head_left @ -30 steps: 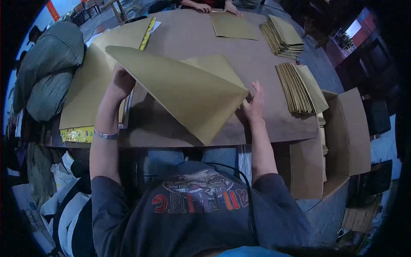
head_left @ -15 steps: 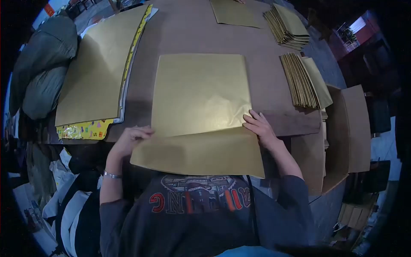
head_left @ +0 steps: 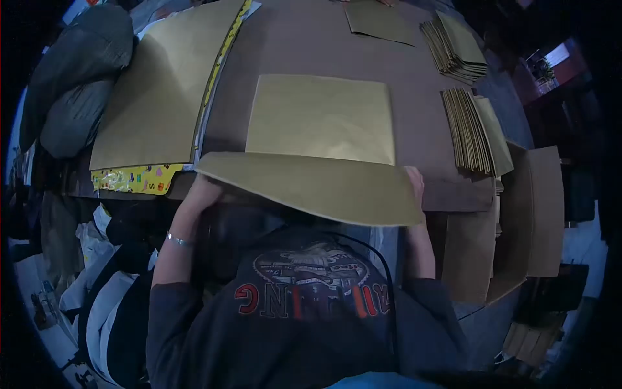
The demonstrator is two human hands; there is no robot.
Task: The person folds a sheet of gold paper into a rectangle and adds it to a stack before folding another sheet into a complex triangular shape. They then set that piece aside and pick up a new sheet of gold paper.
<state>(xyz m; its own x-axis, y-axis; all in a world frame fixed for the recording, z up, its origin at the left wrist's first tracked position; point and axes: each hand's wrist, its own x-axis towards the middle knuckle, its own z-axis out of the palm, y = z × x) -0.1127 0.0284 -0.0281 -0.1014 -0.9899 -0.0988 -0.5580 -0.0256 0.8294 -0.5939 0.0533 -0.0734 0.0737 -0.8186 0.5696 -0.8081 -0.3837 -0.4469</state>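
Observation:
A large gold-brown paper sheet (head_left: 321,120) lies on the table in front of me, its near part bent up as a curved flap (head_left: 317,185) that hangs over the table's edge. At the flap's left end is my left hand (head_left: 206,189), its fingers hidden beneath the paper. My right hand (head_left: 416,185) is at the flap's right end, fingers curled at the paper's edge and partly covered by it.
A large stack of brown sheets (head_left: 162,84) with yellow patterned wrapping lies to the left, beside a dark padded bundle (head_left: 81,78). Folded paper stacks (head_left: 466,133) (head_left: 453,48) stand right, above an open cardboard box (head_left: 541,214). Another person's fingers (head_left: 382,2) touch a far sheet (head_left: 379,23).
The near flap has risen and curved upward, covering more of the sheet. My left hand has gone under the flap, and my right hand has moved from its top to its right edge.

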